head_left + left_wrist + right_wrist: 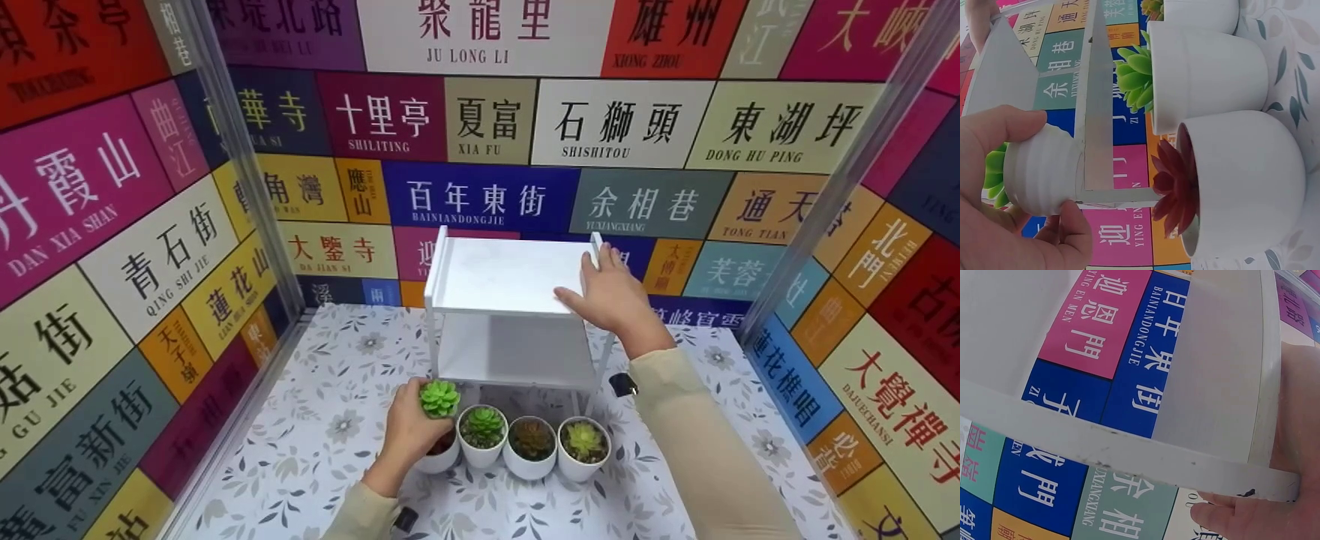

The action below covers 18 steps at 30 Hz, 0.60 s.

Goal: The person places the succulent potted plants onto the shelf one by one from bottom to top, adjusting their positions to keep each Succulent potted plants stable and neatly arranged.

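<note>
a white shelf (pixel 510 277) stood behind a row of four potted succulents (pixel 530 454), the right hand (pixel 616 296) rested, fingers spread, on the shelf's upper right side, and the left hand (pixel 411 421) pinched a ribbed pot (pixel 1044 169) with a green succulent (pixel 440 397) above the row's left end.

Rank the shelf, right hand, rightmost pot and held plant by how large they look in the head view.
1. Shelf
2. Right hand
3. Rightmost pot
4. Held plant, as far as it shows; the left hand hides most of its pot
</note>
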### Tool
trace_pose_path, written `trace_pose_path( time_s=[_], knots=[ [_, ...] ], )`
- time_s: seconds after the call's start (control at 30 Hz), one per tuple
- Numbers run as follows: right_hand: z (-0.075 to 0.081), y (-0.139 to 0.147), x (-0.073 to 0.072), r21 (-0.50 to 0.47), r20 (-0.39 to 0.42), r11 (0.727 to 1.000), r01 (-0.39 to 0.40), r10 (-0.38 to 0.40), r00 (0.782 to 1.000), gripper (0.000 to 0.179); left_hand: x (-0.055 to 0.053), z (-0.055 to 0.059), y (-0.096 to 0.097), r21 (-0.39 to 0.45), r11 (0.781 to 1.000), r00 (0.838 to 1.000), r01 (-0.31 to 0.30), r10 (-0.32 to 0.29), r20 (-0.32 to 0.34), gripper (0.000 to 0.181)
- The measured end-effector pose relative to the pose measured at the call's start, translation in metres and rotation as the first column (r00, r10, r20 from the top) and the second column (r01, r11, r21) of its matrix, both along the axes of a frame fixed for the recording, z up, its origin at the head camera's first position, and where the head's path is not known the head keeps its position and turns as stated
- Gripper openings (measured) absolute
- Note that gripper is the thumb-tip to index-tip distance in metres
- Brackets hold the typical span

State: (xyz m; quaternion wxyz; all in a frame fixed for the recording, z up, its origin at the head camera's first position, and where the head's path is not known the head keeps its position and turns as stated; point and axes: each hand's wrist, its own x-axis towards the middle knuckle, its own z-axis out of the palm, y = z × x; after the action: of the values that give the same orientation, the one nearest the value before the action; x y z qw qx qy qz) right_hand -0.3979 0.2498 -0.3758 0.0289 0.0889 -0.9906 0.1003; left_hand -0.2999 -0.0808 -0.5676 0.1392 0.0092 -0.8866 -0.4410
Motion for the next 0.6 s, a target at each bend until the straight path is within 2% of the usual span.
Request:
trace_pose_path(
  time_s=[0.2,0.4,0.6],
  knots=[
    [-0.002,-0.001,-0.001,0.000,0.009,1.000,0.000,0.000,1.000,0.102,-0.005,-0.002,0.005,0.036,0.999,0.999,-0.041,0.041,-0.013,0.064],
    [-0.002,0.001,-0.001,0.006,0.005,1.000,0.006,-0.006,1.000,0.103,-0.011,-0.007,0.012,0.057,0.996,0.998,-0.065,0.065,0.010,0.064],
    [-0.002,0.002,-0.002,0.000,0.011,1.000,0.008,-0.008,1.000,0.105,-0.016,-0.007,0.016,0.093,0.992,0.996,-0.086,0.084,0.025,0.066]
  ],
)
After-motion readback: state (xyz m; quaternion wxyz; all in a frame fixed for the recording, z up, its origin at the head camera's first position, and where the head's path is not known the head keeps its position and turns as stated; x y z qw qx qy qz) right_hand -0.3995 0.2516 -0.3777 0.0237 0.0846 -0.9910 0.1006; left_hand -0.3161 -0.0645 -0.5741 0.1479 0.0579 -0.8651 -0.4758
